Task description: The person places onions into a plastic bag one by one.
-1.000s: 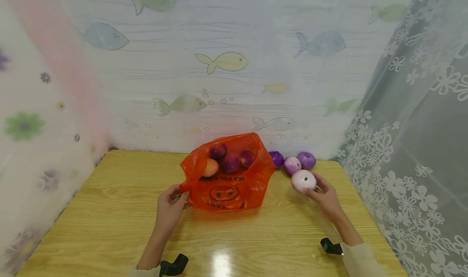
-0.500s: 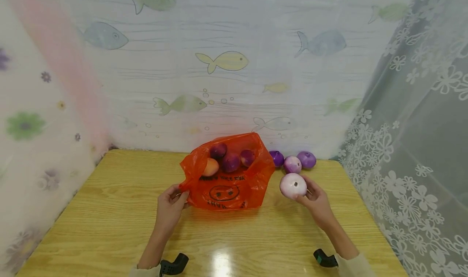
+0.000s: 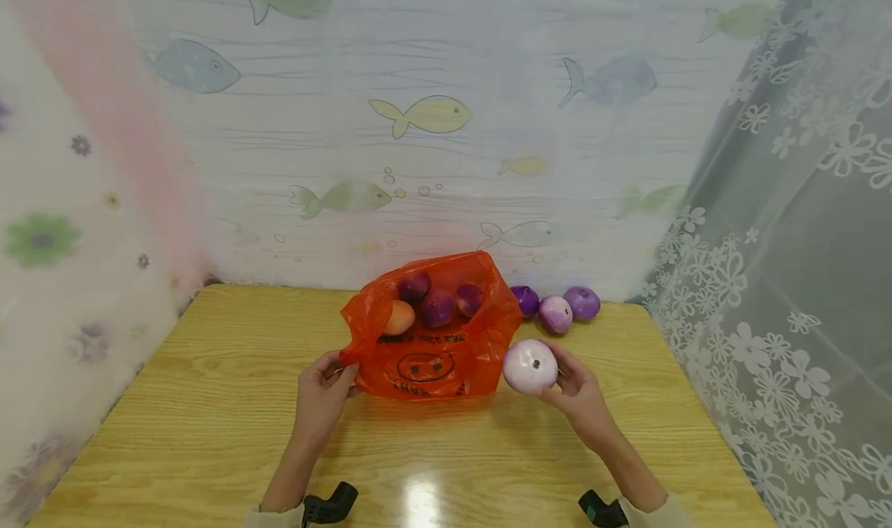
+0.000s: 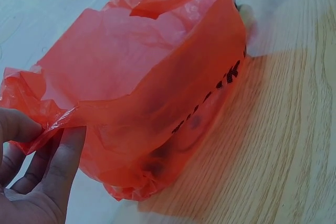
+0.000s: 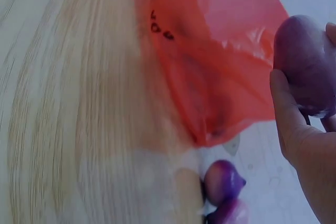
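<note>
A red plastic bag [image 3: 427,385] with black print lies mouth-up on the table, holding several purple onions [image 3: 437,309] and an orange round fruit [image 3: 399,318]. My left hand [image 3: 324,392] pinches the bag's left edge between thumb and fingers; the left wrist view shows the bunched plastic [image 4: 58,119] there. In my right hand [image 3: 580,404] is a pale purple-white onion [image 3: 530,367], its root end toward the head camera, held above the table. It overlaps the bag's right side in the head view. The right wrist view shows this onion [image 5: 304,65] between thumb and fingers.
Behind the bag's right side sit three more onions on the table [image 3: 209,404]: a dark purple onion [image 3: 526,301], a pale onion [image 3: 555,314] and a purple onion [image 3: 581,303]. A fish-patterned curtain [image 3: 432,164] hangs along the table's back edge.
My right hand has carried the pale onion leftward and slightly nearer to me, from beside the other onions to the bag's right side. The left hand has kept its pinch on the bag.
</note>
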Demonstrator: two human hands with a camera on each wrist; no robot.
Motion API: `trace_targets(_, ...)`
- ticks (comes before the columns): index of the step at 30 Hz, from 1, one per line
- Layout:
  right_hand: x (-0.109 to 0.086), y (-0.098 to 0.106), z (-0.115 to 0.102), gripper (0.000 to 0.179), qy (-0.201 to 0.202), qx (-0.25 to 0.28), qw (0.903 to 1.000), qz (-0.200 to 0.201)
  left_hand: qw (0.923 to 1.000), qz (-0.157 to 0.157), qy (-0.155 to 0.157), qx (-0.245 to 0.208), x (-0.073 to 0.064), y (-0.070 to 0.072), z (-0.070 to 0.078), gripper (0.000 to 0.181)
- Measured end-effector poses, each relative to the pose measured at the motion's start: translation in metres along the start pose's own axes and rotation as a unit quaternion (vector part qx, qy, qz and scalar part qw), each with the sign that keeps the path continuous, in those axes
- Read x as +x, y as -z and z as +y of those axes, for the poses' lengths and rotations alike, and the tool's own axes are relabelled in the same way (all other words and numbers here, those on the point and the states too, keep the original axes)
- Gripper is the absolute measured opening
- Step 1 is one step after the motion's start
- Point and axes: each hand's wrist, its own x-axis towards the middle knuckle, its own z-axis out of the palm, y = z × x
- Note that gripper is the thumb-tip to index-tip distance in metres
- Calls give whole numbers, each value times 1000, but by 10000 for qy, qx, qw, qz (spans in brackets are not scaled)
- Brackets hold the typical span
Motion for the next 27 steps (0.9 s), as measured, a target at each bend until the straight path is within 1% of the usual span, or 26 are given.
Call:
trace_targets(9, 17, -32, -4, 74, 46, 266, 9984, -493, 10000, -69, -35, -17, -1, 4, 0, 22)
trace_targets(17, 39, -57, -14, 75, 40, 327, 9968, -727, 10000, -46, 26, 0, 0, 4, 1, 23)
trace_targets(21, 50, -69, -15, 74, -2, 155, 9973, -715, 9999, -12, 102, 50, 0, 4, 1, 23)
trace_targets(27, 69, -83, -11, 76, -317, -248, 9961, -788, 9999, 33, 144, 74, 0, 4, 1, 23)
